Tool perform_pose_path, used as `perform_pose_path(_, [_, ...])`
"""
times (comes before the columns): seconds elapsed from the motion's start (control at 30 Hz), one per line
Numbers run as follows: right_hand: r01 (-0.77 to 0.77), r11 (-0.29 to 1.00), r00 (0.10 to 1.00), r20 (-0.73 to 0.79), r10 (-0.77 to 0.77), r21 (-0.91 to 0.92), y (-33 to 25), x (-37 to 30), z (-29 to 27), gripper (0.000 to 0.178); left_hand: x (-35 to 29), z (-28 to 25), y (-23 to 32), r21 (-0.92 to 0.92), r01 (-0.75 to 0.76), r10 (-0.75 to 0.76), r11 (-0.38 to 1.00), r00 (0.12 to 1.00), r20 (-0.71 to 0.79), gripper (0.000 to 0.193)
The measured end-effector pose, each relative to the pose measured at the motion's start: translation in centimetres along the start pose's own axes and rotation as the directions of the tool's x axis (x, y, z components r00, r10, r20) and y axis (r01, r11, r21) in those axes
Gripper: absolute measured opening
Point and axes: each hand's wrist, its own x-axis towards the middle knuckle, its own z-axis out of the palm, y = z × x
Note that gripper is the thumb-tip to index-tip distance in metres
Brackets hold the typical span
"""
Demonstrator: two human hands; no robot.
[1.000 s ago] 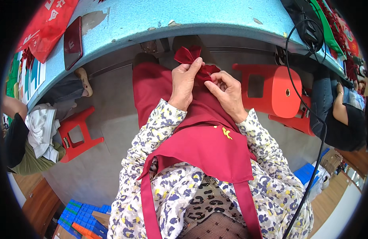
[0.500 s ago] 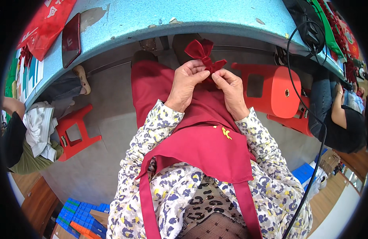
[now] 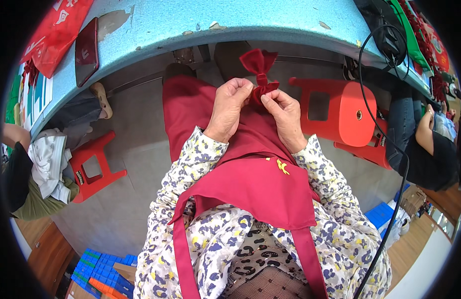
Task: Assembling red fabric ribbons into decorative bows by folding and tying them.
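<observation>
A dark red fabric bow (image 3: pixel 260 62) with two sets of loops, one above the other, is held up over my lap, just short of the table edge. My right hand (image 3: pixel 286 112) pinches its lower loops between thumb and fingers. Beside the lower loops, on their left, my left hand (image 3: pixel 228 107) is closed in a pinch; whatever lies between those fingertips is too small to make out. The upper loops stand free above both hands, joined to the lower ones by a narrow knotted middle. A dark red apron (image 3: pixel 245 189) covers my lap and chest.
The blue speckled table (image 3: pixel 270 22) curves across ahead, with a dark red phone-shaped object (image 3: pixel 87 55) and a red bag (image 3: pixel 56 37) at left. A black cable (image 3: pixel 372 107) hangs down at right. Red stools (image 3: pixel 357 114) and seated people flank me. Blue crates (image 3: pixel 98 269) sit behind left.
The bow has swung more upright, its upper loops shifting slightly right. My left fingertips have slid left from the bow's middle, while the right hand has shifted slightly left, still gripping the lower loops.
</observation>
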Motion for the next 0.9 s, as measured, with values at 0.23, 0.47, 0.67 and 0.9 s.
perform_pose_path(0.23, [0.029, 0.999, 0.998, 0.048, -0.026, -0.043, -0.4, -0.8, 0.1, 0.005, -1.2, -0.6, 0.1, 0.138, 0.059, -0.066, 0.989, 0.997, 0.047, 0.006])
perform_pose_path(0.47, [-0.021, 0.978, 0.99, 0.137, -0.008, 0.209, 1.1, -1.7, 0.9, 0.007, -2.4, -1.6, -1.0, -0.086, -0.096, 0.099, 0.992, 0.995, 0.026, 0.006])
perform_pose_path(0.67, [0.02, 0.996, 0.995, 0.091, -0.028, 0.09, 0.4, -2.6, 2.6, 0.011, -3.7, -1.6, 0.5, 0.194, -0.238, 0.237, 0.952, 0.971, 0.031, 0.005])
perform_pose_path(0.9, [-0.028, 0.971, 0.999, 0.025, 0.023, 0.238, 0.3, -2.6, 3.7, 0.008, -4.2, -1.7, 1.0, 0.238, -0.172, 0.162, 0.956, 0.985, 0.062, 0.005])
